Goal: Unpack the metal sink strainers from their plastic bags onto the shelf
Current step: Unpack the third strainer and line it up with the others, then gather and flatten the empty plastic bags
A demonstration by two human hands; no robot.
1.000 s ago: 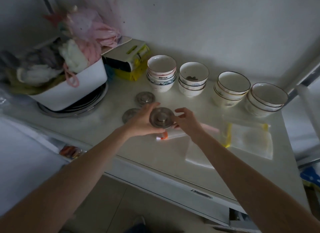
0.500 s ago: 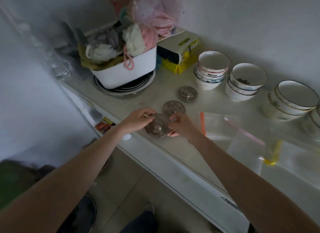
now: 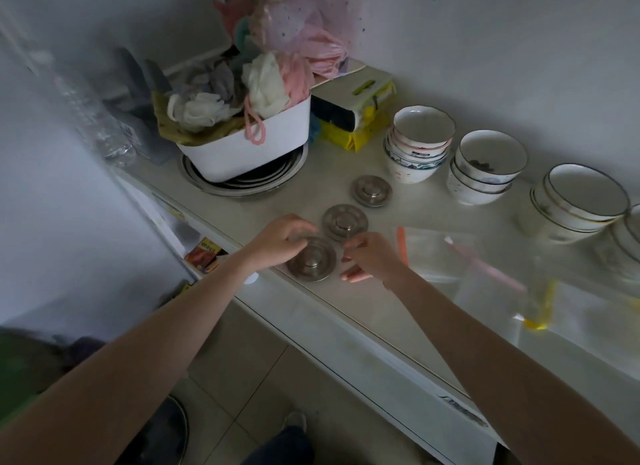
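Three round metal sink strainers lie in a diagonal row on the pale shelf (image 3: 398, 329). The far strainer (image 3: 371, 191) and the middle strainer (image 3: 345, 222) lie free. The near strainer (image 3: 311, 262) rests flat close to the shelf's front edge, and my left hand (image 3: 280, 244) still grips its upper left rim. My right hand (image 3: 372, 256) hovers just right of it, fingers apart and holding nothing. Flat, clear plastic bags lie to the right: one with an orange zip strip (image 3: 401, 244), one with a pink strip (image 3: 485, 267), one with a yellow strip (image 3: 540, 302).
Stacks of bowls (image 3: 419, 146) line the back wall to the right. A white tub (image 3: 249, 149) full of bath sponges sits on round metal racks at the back left, beside a yellow and white box (image 3: 360, 111). A plastic bottle (image 3: 93, 118) stands far left.
The strainer held up between both hands has come down flat onto the shelf near its front edge. My right hand has let go of it. The view has swung left.
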